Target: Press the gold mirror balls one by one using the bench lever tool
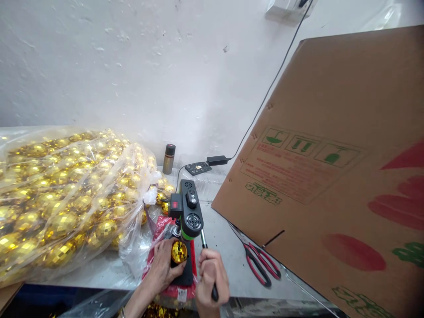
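A shiny gold faceted ball [179,252] is gripped between the thumb and fingers of my left hand [162,264], just in front of a small black press machine [191,212] with a green band. My right hand [212,277] is wrapped round the press's lever handle [215,293]; its metal rod rises toward the machine's right side. Under the ball, the black base plate [184,279] rests on a red plastic sheet [163,224]. Whether the ball touches the press head cannot be made out.
A big clear plastic bag [69,198] of gold balls fills the left. At right leans a large cardboard box [298,176], with red-handled scissors [261,264] beside it. Behind the press are a dark-capped bottle [169,159], a power adapter [217,160] and a cable [274,84].
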Available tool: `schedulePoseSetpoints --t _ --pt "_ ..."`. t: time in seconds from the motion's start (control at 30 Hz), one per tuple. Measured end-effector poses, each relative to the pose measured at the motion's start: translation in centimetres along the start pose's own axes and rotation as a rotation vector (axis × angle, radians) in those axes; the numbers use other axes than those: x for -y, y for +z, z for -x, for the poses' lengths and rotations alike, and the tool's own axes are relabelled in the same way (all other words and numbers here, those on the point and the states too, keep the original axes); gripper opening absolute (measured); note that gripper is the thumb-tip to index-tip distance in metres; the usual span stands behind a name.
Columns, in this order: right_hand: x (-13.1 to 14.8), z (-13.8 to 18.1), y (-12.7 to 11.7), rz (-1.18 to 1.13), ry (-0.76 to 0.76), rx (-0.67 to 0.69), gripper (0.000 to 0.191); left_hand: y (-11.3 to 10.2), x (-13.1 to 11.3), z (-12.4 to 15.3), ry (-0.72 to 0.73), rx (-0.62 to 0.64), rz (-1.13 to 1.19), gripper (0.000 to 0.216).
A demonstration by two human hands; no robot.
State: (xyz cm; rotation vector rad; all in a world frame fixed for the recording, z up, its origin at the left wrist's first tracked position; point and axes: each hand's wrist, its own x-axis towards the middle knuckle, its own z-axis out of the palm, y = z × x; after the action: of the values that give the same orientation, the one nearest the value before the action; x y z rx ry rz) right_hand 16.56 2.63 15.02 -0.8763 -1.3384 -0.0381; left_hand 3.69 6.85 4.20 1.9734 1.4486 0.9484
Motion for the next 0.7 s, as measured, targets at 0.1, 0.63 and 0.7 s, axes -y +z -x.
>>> schedulePoseSetpoints --t 0.1,0.63,0.7 --pt "2.0 -3.8 -0.4 -0.012 0.076 0.07 0.032 0.2 0.9 1.0 -0.005 -0.035 0.008 0.056" --pt "2.0 -3.2 -0.2 -0.022 -0.027 0.045 0.034 -9.9 2.4 -6.9 -0.253 -0.203 -0.612 0.044" --pt "2.1 -3.4 -0.3 -0.014 -0.041 0.049 0.034 -10.1 2.7 -8.0 -0.283 -0.188 -0.6 0.04"
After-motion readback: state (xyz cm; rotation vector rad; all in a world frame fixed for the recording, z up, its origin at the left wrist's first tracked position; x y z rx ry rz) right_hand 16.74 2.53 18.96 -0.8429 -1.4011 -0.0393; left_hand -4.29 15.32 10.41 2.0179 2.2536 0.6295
